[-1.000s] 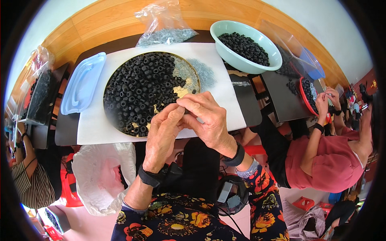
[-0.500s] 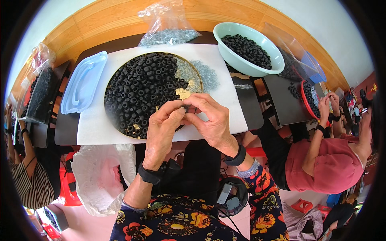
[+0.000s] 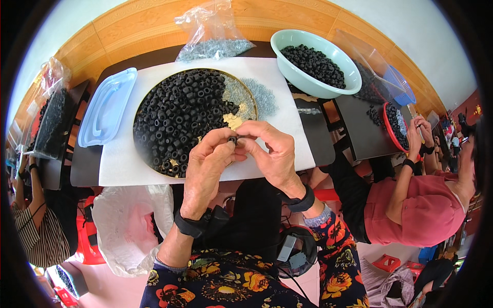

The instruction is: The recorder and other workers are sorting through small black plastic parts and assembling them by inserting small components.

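Between the fingertips of both hands, above the near edge of a round gold-rimmed tray, is a small black hollow part. My left hand pinches it with thumb and finger. My right hand meets it from the other side, thumb and forefinger drawn together; whether something tiny sits in that pinch is hidden. Many similar black hollow parts fill most of the tray. On its right side lie small clear-grey pieces, with more of these spread on the white sheet beside it.
A pale blue plastic lid lies left of the tray. Behind stands a clear bag of grey pieces. A mint-green basin of black parts is at the back right. A white sack sits below the table; co-workers sit on both sides.
The black part now shows between my fingertips, where before it was mostly covered. My right fingers have shifted slightly around it; both arms stay nearly in place.
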`<state>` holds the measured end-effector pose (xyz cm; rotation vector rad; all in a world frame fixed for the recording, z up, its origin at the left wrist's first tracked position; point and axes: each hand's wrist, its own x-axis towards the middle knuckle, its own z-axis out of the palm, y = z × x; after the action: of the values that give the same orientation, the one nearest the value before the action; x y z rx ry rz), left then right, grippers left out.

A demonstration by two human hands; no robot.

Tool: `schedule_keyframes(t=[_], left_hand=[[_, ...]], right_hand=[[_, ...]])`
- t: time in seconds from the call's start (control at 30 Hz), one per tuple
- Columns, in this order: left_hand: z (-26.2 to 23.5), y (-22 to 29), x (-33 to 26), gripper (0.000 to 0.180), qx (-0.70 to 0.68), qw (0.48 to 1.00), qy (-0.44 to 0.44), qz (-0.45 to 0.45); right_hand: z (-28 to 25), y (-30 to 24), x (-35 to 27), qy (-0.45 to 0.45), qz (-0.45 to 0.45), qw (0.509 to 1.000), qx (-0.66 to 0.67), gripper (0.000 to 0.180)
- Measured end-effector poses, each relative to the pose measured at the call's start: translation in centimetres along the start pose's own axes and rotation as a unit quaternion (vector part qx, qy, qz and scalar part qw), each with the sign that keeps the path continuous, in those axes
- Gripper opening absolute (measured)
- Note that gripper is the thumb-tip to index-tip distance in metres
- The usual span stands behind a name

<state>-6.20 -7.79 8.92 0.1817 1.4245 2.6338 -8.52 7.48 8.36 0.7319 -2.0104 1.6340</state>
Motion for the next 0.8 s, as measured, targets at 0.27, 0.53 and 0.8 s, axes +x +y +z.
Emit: schedule_keyframes(t=[0.27, 0.53, 0.8], left_hand=[[0.0, 0.3, 0.1, 0.019, -0.079, 0.996, -0.018, -0.037], [-0.3, 0.4, -0.2, 0.019, 0.032, 0.999, -0.008, -0.007], [0.1, 0.6, -0.7, 0.023, 0.127, 0.992, -0.005, 0.002]], right_hand=[[0.3, -0.9, -0.1, 0.073, 0.213, 0.952, 0.21, 0.014], [-0.7, -0.5, -0.3, -0.018, 0.13, 0.989, 0.067, 0.017], [-1.0, -1.0, 0.0, -0.063, 0.097, 0.993, -0.006, 0.014]])
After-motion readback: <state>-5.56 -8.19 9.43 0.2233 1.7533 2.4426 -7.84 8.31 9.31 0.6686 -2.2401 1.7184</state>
